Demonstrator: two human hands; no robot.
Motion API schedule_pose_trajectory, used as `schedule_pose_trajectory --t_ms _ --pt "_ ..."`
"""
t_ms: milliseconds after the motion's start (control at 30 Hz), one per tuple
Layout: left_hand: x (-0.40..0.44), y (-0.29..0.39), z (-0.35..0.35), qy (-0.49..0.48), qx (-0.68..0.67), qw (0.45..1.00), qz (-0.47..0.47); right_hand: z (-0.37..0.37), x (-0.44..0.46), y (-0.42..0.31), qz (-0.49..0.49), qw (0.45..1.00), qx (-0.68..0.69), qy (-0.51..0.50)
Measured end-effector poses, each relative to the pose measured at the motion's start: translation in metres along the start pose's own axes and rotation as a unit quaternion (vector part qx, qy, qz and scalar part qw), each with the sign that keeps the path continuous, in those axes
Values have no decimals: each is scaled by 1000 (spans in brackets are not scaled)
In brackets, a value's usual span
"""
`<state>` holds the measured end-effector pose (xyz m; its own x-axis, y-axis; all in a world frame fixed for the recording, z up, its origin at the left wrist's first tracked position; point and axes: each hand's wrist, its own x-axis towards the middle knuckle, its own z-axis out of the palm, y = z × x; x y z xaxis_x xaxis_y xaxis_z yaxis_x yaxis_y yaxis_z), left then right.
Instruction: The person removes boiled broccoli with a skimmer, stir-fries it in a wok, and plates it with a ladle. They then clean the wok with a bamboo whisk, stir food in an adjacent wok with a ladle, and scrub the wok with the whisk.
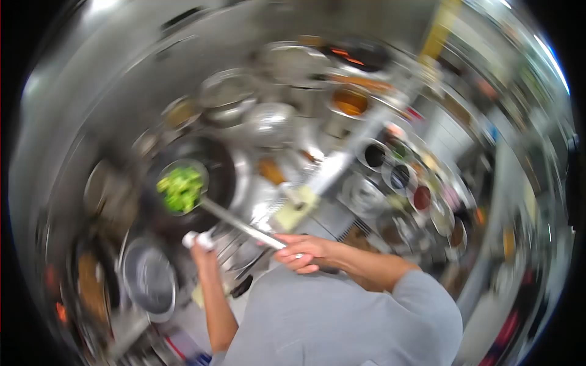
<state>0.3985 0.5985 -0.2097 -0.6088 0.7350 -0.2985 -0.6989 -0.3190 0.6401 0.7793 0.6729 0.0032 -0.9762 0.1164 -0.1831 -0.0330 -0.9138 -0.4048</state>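
Note:
In my right hand (303,253), fingers closed, is the long metal handle of a round ladle or strainer (241,224); blur hides which. Its bowl is full of chopped green vegetables (181,188) and sits over the dark wok (213,155). My left hand (202,251) is at the wok's near edge, closed on a white cloth (199,240). Whether the cloth also grips the wok's rim cannot be made out.
A metal basin (149,277) stands left of my left arm. Beyond the wok are a perforated metal bowl (270,124), several pans and a pot of orange liquid (349,102). Several small seasoning containers (400,177) crowd the right side. A yellow-green cloth (295,209) lies nearer.

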Motion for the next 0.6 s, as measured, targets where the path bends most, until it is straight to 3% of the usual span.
schedule_pose_trajectory --t_ms 67,167,200,300,333,400,500,600 --pt "26 -3 13 72 64 995 11 4 -28 31 -75 996 -9 40" --pt "110 -17 -44 27 120 992 -33 15 -61 86 -160 986 5 41" --pt "106 -22 -32 86 91 991 -52 21 -73 104 -192 980 11 56" --pt "111 -20 -37 -17 142 990 -17 51 -107 161 -281 954 19 107" --pt "112 -17 -34 -15 119 992 -47 54 -118 178 -303 941 12 149" --pt "113 -19 -26 22 104 992 -65 57 -140 209 -334 919 -1 209" --pt "59 -22 18 124 94 988 -16 68 -174 256 -379 878 21 293" --pt "45 -43 41 98 117 988 -2 56 -196 301 -421 849 81 308"
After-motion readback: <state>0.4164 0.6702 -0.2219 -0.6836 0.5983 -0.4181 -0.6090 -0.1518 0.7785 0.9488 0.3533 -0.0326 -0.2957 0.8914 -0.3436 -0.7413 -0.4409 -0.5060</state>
